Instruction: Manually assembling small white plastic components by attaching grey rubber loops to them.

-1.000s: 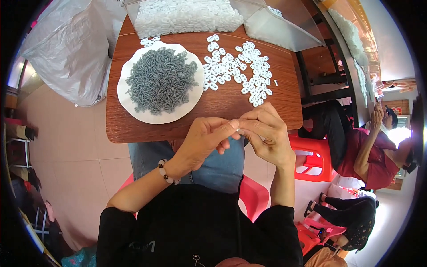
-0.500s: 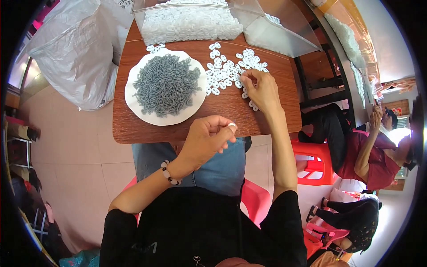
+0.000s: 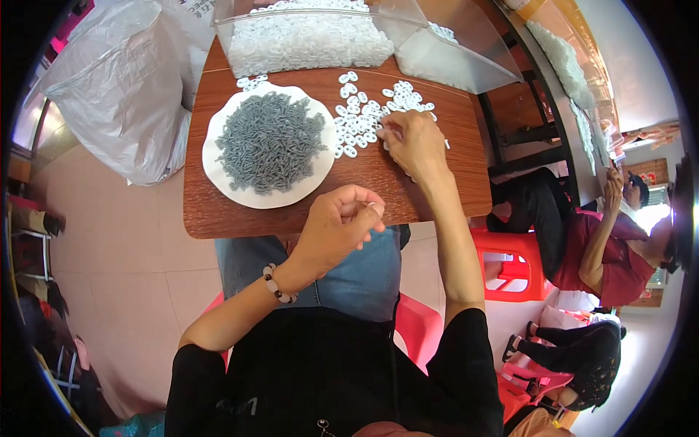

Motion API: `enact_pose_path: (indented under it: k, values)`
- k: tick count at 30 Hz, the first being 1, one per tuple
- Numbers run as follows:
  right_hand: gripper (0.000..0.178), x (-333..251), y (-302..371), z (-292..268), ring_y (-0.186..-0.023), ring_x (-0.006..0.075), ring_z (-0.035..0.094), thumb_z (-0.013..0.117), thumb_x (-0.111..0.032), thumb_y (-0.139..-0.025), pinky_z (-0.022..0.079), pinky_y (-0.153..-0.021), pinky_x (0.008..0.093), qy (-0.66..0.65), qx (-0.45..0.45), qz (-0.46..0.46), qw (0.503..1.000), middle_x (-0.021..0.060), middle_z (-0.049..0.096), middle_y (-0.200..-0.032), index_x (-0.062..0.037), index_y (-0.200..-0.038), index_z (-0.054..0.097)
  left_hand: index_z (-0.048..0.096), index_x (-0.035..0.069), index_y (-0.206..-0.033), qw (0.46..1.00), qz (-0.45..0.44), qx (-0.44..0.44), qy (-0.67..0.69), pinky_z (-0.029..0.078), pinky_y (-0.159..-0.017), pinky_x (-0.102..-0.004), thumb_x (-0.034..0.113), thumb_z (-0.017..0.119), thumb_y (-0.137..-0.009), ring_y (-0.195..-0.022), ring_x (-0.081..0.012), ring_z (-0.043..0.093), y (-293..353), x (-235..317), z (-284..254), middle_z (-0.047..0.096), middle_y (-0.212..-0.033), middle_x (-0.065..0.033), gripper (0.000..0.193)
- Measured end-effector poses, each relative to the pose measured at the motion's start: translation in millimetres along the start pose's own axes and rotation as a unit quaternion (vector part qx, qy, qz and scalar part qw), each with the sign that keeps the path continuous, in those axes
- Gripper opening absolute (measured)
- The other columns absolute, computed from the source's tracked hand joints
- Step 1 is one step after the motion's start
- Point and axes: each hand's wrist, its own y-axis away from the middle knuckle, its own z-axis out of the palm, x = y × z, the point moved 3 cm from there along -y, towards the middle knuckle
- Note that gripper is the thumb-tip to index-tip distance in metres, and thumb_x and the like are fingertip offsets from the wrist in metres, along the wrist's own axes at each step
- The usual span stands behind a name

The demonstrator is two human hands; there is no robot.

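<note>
Small white oval pieces with two holes [image 3: 352, 131] lie scattered on a brown wooden table [image 3: 349, 191]. My right hand [image 3: 416, 142] is down at the right side of this scatter, its fingers bent and thumb drawn in toward the index finger; what its fingertips hold, if anything, is hidden. Over the near table edge, my left hand [image 3: 341, 222] is closed in a pinch. A small white piece [image 3: 376, 206] shows at its fingertips, mostly covered. Left of the scatter, a white wavy-rimmed plate [image 3: 218, 178] carries a heap of small grey ridged plastic parts [image 3: 271, 142].
Clear plastic bins [image 3: 309, 44] of white pieces stand along the far edge. A large white sack [image 3: 120, 91] is at the left. To the right are a red plastic stool [image 3: 510, 266] and a seated person in dark red [image 3: 608, 255].
My right hand has shifted a little left across the white pieces. My left hand keeps its pinch in nearly the same place.
</note>
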Motion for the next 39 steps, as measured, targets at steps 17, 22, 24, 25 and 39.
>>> enact_pose_path:
  k: [17,22,24,25,39]
  values:
    - [0.01,3,0,13,-0.069,0.0328,0.062,0.067,-0.01,-0.073,0.049,-0.063,0.0412,-0.13,0.042,-0.052,0.989,0.0145,0.063,-0.069,-0.0037,-0.079,0.061,0.059,0.003,-0.098,0.999,0.011,0.04,-0.002,0.042,-0.051,-0.0172,0.018,0.059,-0.092,-0.057,-0.0048,0.053,-5,0,-7,0.066,-0.08,-0.0067,0.016]
    - [0.011,0,11,-8,-0.058,0.0227,0.06,0.068,-0.01,-0.076,0.047,-0.056,0.0329,-0.238,0.056,-0.005,0.97,0.0109,0.061,-0.064,-0.0004,-0.078,0.062,0.058,0.002,-0.1,0.999,0.006,0.04,-0.003,0.04,-0.051,-0.0169,0.019,0.059,-0.093,-0.058,-0.0043,0.051,-12,2,-10,0.066,-0.082,-0.0066,0.019]
    - [0.012,-6,18,-13,-0.056,0.012,0.054,0.068,-0.01,-0.079,0.044,-0.054,0.0275,-0.367,0.06,0.017,0.928,0.0051,0.059,-0.063,0.0006,-0.084,0.065,0.059,0.001,-0.101,0.999,0.014,0.045,-0.005,0.04,-0.051,-0.0169,0.019,0.06,-0.093,-0.058,-0.0042,0.05,-11,5,-11,0.066,-0.083,-0.0065,0.021]
    - [0.015,-12,22,-16,-0.06,0.0067,0.051,0.069,-0.01,-0.08,0.043,-0.056,0.024,-0.377,0.054,0.036,0.924,0.002,0.059,-0.064,0.001,-0.09,0.067,0.059,0.0,-0.102,0.998,0.024,0.056,-0.008,0.039,-0.051,-0.017,0.02,0.06,-0.093,-0.058,-0.0041,0.049,-7,8,-13,0.066,-0.083,-0.0065,0.022]
    - [0.014,-2,94,-22,-0.078,0.0039,0.051,0.062,-0.009,-0.089,0.04,-0.073,0.0191,-0.423,0.02,0.133,0.896,-0.0027,0.061,-0.084,0.0021,-0.096,0.066,0.067,0.001,-0.084,0.806,0.203,0.232,-0.505,0.04,-0.05,-0.0314,0.013,0.064,-0.082,-0.049,-0.019,0.051,13,95,-77,0.057,-0.059,-0.0116,0.013]
